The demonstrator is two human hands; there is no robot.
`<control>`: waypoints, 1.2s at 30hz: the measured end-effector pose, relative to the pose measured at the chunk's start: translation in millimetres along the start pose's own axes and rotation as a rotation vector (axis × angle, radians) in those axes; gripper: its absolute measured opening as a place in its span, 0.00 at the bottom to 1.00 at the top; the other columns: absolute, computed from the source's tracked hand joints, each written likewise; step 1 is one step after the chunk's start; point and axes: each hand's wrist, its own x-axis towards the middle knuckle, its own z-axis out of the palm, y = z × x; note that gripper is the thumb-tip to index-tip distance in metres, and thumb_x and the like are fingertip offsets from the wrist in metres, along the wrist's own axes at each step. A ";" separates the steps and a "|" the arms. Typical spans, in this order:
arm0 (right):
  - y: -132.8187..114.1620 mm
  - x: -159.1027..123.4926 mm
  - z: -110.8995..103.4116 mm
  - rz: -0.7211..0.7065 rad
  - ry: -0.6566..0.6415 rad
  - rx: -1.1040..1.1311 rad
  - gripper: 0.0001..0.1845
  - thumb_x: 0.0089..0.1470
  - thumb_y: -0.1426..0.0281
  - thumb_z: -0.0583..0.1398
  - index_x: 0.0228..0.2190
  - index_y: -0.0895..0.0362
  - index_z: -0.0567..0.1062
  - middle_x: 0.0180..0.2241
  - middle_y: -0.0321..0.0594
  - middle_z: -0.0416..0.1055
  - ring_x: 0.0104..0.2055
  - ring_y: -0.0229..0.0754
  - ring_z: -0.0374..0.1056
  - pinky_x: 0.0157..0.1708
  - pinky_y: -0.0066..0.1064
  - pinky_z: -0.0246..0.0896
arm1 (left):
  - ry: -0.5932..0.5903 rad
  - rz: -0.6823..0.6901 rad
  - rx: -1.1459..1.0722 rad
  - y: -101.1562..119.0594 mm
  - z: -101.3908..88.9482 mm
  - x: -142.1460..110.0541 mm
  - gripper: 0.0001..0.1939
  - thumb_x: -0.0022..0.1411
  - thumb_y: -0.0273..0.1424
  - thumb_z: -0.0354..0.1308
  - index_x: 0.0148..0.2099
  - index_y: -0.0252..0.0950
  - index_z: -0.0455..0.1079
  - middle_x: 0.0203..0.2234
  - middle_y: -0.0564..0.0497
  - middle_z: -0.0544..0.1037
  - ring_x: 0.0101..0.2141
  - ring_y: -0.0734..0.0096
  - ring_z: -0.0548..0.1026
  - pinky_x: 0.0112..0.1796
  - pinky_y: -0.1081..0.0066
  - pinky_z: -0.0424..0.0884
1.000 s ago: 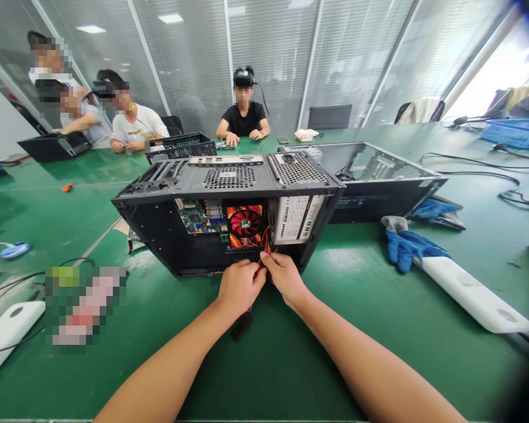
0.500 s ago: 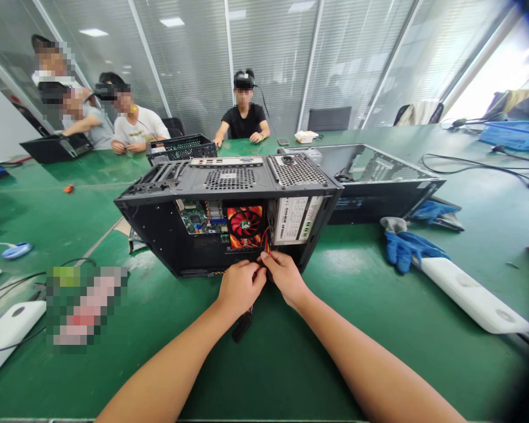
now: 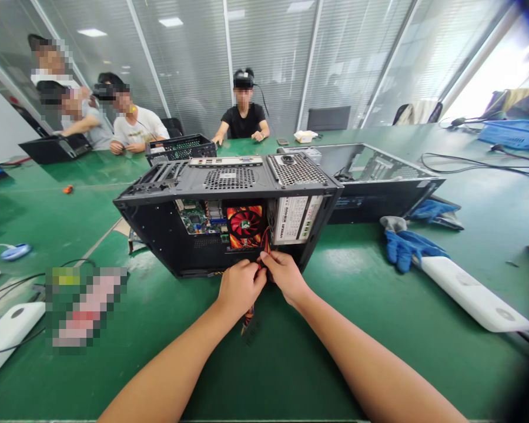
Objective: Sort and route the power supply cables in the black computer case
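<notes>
A black computer case (image 3: 152, 235) lies in front of me with its side open. Inside show a motherboard (image 3: 194, 217), a red cooling fan (image 3: 245, 225) and a power supply (image 3: 293, 220) with a white label. Red, yellow and black power cables (image 3: 266, 238) run from beside the power supply down to my hands. My left hand (image 3: 240, 285) is closed on the bundle, and its loose end hangs below, partly blurred. Close beside it, my right hand (image 3: 284, 271) pinches the same cables just outside the case opening. The exact spot between the fingertips is hidden.
A second open case (image 3: 379, 200) stands behind on the right. Blue gloves (image 3: 405, 247) and a white power strip (image 3: 471, 291) lie to the right, another strip (image 3: 13, 335) at left. Several people sit or stand across the green table (image 3: 335, 352).
The dangling cable end below my left hand has swung and turned. Both hands stay nearly in place on the cables, and the case has not moved.
</notes>
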 end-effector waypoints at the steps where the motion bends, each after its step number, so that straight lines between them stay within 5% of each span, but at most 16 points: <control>1: -1.3 -0.2 -0.4 0.014 -0.008 0.014 0.22 0.47 0.50 0.62 0.26 0.59 0.75 0.17 0.29 0.56 0.20 0.33 0.49 0.20 0.27 0.45 | 0.005 0.002 -0.034 -0.4 -0.2 0.6 0.15 0.64 0.33 0.51 0.28 0.35 0.73 0.24 0.49 0.72 0.25 0.71 0.69 0.29 0.72 0.60; 7: -0.3 2.7 -2.9 0.051 -0.027 0.086 0.23 0.46 0.50 0.63 0.30 0.58 0.75 0.15 0.25 0.50 0.18 0.31 0.44 0.19 0.27 0.40 | -0.006 0.000 -0.117 -1.1 0.3 2.8 0.15 0.63 0.32 0.53 0.24 0.35 0.69 0.21 0.51 0.71 0.24 0.73 0.68 0.30 0.73 0.59; 17: 3.5 6.2 -1.5 -0.046 0.020 -0.042 0.19 0.50 0.53 0.60 0.23 0.57 0.72 0.15 0.28 0.54 0.20 0.34 0.48 0.21 0.29 0.45 | -0.044 -0.028 0.137 4.0 1.1 -0.9 0.16 0.66 0.35 0.49 0.34 0.34 0.75 0.29 0.45 0.75 0.26 0.67 0.72 0.28 0.71 0.61; 25: -0.4 3.5 0.9 -0.008 -0.022 0.016 0.18 0.49 0.55 0.62 0.35 0.57 0.76 0.20 0.30 0.61 0.22 0.35 0.54 0.22 0.28 0.49 | -0.043 -0.130 -0.252 2.8 -7.8 5.5 0.17 0.60 0.34 0.54 0.20 0.34 0.66 0.14 0.55 0.67 0.18 0.77 0.61 0.24 0.73 0.51; 32: 0.3 6.9 -0.7 0.101 -0.089 0.158 0.22 0.47 0.52 0.63 0.32 0.58 0.73 0.17 0.25 0.51 0.18 0.30 0.44 0.18 0.26 0.36 | -0.223 -0.249 -0.600 -6.3 -3.4 16.6 0.12 0.57 0.34 0.53 0.24 0.34 0.67 0.14 0.57 0.68 0.18 0.77 0.65 0.22 0.76 0.54; 36: -1.4 8.1 -1.7 0.090 -0.088 0.189 0.23 0.47 0.52 0.63 0.35 0.58 0.73 0.18 0.25 0.51 0.18 0.30 0.44 0.18 0.26 0.36 | -0.271 -0.232 -0.566 -7.4 -5.8 23.1 0.13 0.57 0.34 0.53 0.22 0.35 0.65 0.14 0.56 0.68 0.19 0.76 0.66 0.22 0.76 0.55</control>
